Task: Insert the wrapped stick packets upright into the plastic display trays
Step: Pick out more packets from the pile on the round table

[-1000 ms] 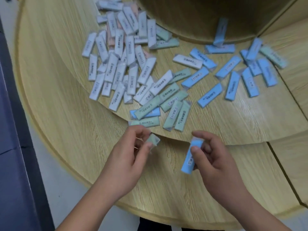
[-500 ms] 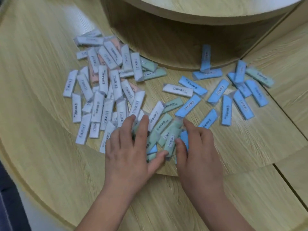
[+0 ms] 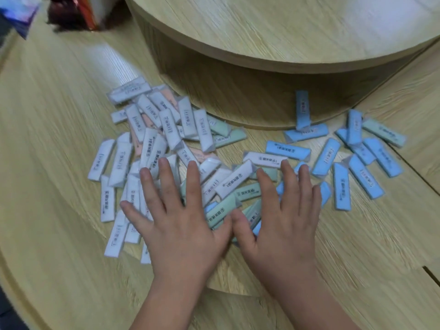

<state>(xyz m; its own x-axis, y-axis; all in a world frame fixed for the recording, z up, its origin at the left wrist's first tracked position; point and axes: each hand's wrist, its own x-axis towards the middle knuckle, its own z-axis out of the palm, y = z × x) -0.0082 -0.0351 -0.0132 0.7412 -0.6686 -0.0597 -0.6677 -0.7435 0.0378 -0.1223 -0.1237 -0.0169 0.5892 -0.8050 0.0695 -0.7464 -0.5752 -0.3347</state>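
Note:
Several wrapped stick packets lie scattered flat on a light wooden shelf: white packets at the left, green packets in the middle, blue packets at the right. One blue packet leans upright against the curved wall. My left hand lies flat with fingers spread on the white and green packets. My right hand lies flat beside it on green and blue packets. The thumbs nearly touch. No plastic display tray is in view.
A round wooden upper tier overhangs the shelf behind the packets, with a curved wall under it. A blurred red and orange object and a blue package sit at the top left. A lower wooden tier curves in front.
A second ago each hand held a packet above the lower tier. Both hands moved forward onto the pile and now lie flat with fingers spread; the view tilted up.

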